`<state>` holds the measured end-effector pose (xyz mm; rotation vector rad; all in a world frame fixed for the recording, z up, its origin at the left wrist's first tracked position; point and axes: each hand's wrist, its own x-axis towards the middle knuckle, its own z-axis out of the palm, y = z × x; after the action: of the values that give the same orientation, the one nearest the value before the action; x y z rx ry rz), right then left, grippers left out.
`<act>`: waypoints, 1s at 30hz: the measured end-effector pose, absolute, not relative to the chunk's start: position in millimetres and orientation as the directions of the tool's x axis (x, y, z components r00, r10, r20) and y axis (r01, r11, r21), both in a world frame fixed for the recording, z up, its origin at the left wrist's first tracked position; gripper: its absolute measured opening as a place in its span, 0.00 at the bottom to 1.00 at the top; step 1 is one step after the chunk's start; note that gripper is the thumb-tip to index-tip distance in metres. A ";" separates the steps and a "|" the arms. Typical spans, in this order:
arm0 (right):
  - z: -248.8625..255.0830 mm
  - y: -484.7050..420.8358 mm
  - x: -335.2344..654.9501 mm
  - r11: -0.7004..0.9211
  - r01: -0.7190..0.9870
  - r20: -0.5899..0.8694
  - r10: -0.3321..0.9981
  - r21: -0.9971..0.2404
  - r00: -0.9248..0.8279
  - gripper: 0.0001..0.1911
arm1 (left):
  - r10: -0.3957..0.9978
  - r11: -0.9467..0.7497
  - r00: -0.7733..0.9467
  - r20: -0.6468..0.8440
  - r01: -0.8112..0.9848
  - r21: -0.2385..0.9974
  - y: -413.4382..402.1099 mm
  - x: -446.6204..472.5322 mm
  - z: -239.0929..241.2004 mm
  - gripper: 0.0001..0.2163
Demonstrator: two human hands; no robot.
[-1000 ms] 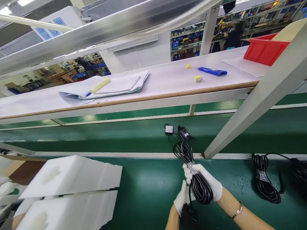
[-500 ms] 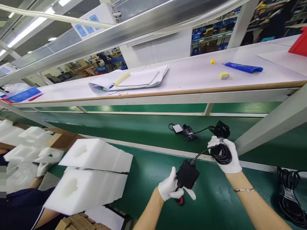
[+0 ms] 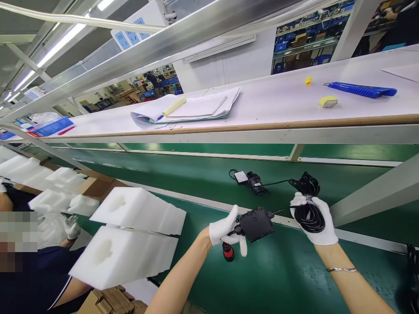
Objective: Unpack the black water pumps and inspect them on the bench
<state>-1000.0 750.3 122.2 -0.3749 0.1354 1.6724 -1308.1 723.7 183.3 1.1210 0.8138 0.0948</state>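
Left hand (image 3: 225,229) grips flat black plastic box (image 3: 255,223); right hand (image 3: 319,220) clutches coiled glossy black cable (image 3: 307,209).

The box (image 3: 255,223) is flat, black and roughly square, with small tabs at its corners. It is tilted, its broad face turned up. The gloved left hand (image 3: 225,230) pinches its left edge and holds it in the air over the green belt. A short red-and-black plug (image 3: 228,251) hangs just below that hand. A thin black lead (image 3: 280,211) runs from the box's right corner to the coil (image 3: 307,207). The coil is a tight bundle of black cable, bound round its middle with a pale tie. The gloved right hand (image 3: 319,222) grips it there, its loops sticking up above the fingers.
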 end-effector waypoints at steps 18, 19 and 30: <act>101.1 766.6 -1014.4 -0.143 -0.984 -0.413 0.907 -0.109 -0.087 0.24 | 0.427 0.413 0.721 -0.545 0.381 0.827 783.1 -1327.2 189.2 0.45; 99.6 767.9 -1015.5 -0.154 -0.982 -0.403 0.910 -0.112 -0.097 0.23 | 0.425 0.409 0.722 -0.546 0.385 0.827 786.1 -1328.4 189.3 0.46; 66.3 802.7 -1013.9 -0.356 -0.514 -0.411 0.911 -0.780 -0.007 0.15 | 0.814 -0.102 0.527 -0.245 0.545 0.832 836.4 -1355.6 167.8 0.22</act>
<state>-1013.9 802.7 66.3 -1.1203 -0.5066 1.6190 -1355.6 836.4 167.8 1.7777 1.1362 0.3401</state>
